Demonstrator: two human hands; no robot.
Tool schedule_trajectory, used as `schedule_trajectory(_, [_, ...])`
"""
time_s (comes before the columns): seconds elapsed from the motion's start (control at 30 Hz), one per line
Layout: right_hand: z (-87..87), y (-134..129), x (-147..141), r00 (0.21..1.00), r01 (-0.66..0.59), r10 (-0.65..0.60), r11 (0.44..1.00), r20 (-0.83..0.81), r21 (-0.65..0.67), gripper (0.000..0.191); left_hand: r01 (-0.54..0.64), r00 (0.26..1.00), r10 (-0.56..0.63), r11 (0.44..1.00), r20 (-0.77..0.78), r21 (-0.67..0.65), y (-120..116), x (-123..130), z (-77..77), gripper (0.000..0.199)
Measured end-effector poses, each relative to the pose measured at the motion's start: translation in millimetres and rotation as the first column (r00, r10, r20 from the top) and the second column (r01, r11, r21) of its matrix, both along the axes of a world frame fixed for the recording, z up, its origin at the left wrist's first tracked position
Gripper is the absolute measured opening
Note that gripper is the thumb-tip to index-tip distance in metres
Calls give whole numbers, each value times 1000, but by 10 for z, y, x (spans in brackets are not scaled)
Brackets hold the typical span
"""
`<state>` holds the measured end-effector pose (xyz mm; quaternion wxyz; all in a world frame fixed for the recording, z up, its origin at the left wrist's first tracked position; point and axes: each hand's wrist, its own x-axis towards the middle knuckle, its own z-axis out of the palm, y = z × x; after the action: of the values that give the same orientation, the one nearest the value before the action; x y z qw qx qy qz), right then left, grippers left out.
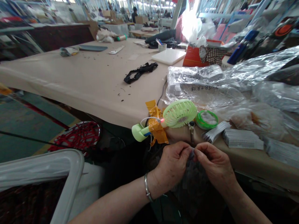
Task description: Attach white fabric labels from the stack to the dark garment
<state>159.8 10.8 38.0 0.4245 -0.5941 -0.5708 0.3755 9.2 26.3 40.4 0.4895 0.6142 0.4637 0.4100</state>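
My left hand [174,163] and my right hand [215,165] meet just below the table's front edge, their fingertips almost touching. Each pinches with thumb and forefinger around a small greyish piece [192,153], mostly covered by the fingers. Dark, sheer-looking material [195,183] hangs beneath them. A green fan [179,114] is fixed at the edge with orange tape [158,129], just beyond my left hand. Past my right hand lie a green round container [206,119] with white contents and stacks of pale labels [243,139].
A brown-covered table [98,74] carries a black cloth strip [140,73], a white board [168,56] and clear plastic bags [203,87]. At lower left stands a white bin [78,168]; behind it is a round basket of red strips [79,135].
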Motion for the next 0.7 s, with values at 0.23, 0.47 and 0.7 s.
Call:
schedule_trajectory(0.23, [-47,30,-7,1000,13,-13,999,20,33,17,-1,999,4,998,-54,57,23,4,-37,23])
schedule_trajectory(0.47, [-51,49,8,998,13,-19,995,60,95,14,-7,997,13,997,-79,76,53,8,-57,23])
schedule_trajectory(0.7, [-57,9,-1,997,2,-12,991,76,134,14,-10,999,12,998,-36,61,43,24,-19,23])
